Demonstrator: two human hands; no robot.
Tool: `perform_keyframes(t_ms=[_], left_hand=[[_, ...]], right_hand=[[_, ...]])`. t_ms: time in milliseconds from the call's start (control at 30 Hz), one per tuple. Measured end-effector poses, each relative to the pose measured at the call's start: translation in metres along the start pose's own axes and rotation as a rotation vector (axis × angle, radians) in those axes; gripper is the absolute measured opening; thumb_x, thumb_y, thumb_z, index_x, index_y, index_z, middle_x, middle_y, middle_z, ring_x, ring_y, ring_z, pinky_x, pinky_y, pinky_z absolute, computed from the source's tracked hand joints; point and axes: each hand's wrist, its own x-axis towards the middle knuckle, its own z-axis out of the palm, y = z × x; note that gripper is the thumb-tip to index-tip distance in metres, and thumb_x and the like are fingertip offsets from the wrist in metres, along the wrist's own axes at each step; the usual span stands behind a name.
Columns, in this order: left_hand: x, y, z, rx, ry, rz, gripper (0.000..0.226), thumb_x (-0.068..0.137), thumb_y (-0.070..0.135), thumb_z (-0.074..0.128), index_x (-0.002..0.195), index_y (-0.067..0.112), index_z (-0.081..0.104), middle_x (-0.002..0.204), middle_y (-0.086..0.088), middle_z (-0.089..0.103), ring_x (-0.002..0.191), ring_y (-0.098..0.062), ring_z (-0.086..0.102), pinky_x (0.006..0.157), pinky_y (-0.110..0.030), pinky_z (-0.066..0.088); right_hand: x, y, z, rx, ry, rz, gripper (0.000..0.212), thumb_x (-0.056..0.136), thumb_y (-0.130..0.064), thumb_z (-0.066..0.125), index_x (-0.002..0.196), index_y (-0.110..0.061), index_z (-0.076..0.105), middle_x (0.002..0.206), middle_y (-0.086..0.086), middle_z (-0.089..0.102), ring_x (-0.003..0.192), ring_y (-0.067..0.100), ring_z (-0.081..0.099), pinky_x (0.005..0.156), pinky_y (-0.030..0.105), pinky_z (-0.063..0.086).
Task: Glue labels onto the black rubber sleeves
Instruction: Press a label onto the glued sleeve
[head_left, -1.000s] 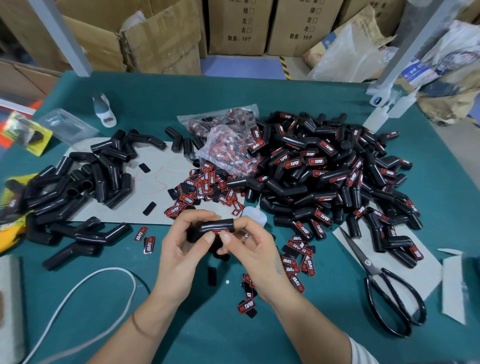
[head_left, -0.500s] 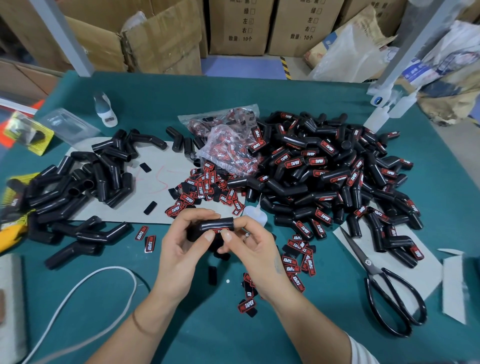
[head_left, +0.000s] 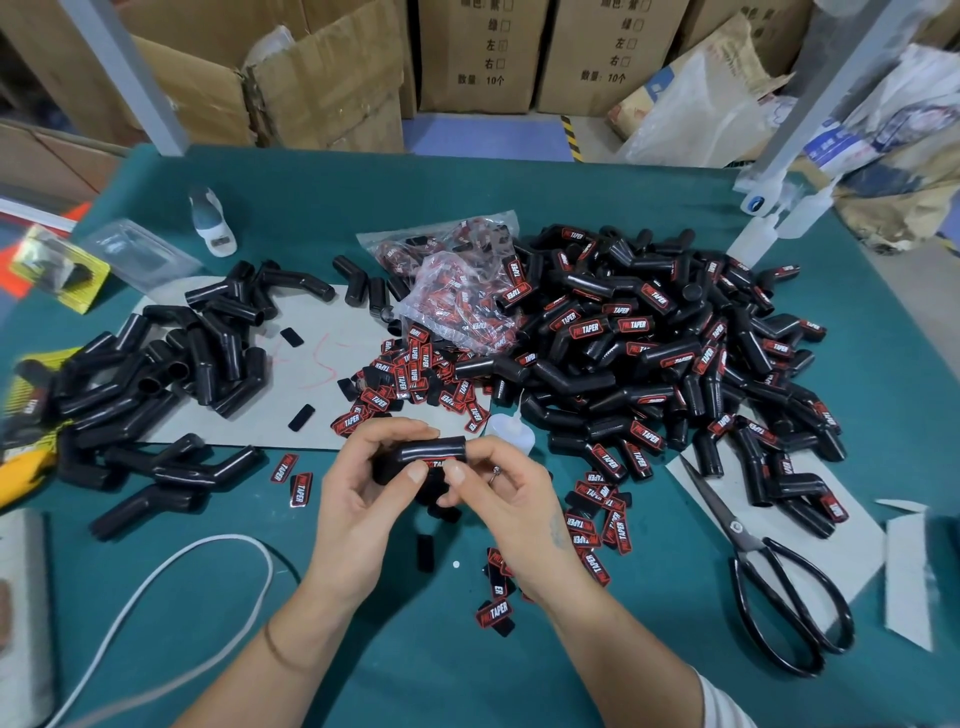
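I hold one black rubber sleeve (head_left: 434, 450) above the green table, just in front of me. My left hand (head_left: 363, 493) grips its left end, fingers curled over the top. My right hand (head_left: 504, 493) grips the right end. Both thumbs press a red and black label (head_left: 435, 464) against the sleeve's near side. Unlabelled sleeves (head_left: 156, 374) lie heaped at the left. A large pile of labelled sleeves (head_left: 670, 358) lies at the right. Loose labels (head_left: 410, 379) are scattered between the piles.
A small white glue bottle (head_left: 511, 431) stands just behind my right hand. Black scissors (head_left: 769, 577) lie at the right on grey card. A plastic bag of labels (head_left: 457, 291) sits mid-table. A white cord (head_left: 156, 582) curves at the lower left. Cardboard boxes (head_left: 322, 78) stand behind the table.
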Motion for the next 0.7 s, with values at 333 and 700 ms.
perform_keyframes(t_ms=[333, 700], left_hand=[[0.0, 0.0008, -0.0018, -0.002, 0.012, -0.015, 0.028, 0.09, 0.02, 0.07, 0.118, 0.025, 0.07, 0.116, -0.005, 0.072, 0.112, -0.025, 0.065, 0.098, -0.029, 0.052], [0.0002, 0.0024, -0.0006, 0.028, 0.007, 0.007, 0.028, 0.091, 0.02, 0.069, 0.118, 0.025, 0.07, 0.115, -0.004, 0.072, 0.111, -0.024, 0.065, 0.098, -0.028, 0.051]], right_hand=[[0.001, -0.0026, -0.0012, 0.046, 0.002, -0.017, 0.02, 0.096, -0.01, 0.07, 0.093, -0.027, 0.079, 0.088, -0.004, 0.074, 0.074, 0.011, 0.069, 0.076, 0.022, 0.056], [0.001, -0.0042, -0.001, 0.073, 0.004, -0.024, 0.022, 0.096, -0.011, 0.07, 0.092, -0.029, 0.08, 0.087, -0.003, 0.074, 0.074, 0.012, 0.069, 0.076, 0.022, 0.056]])
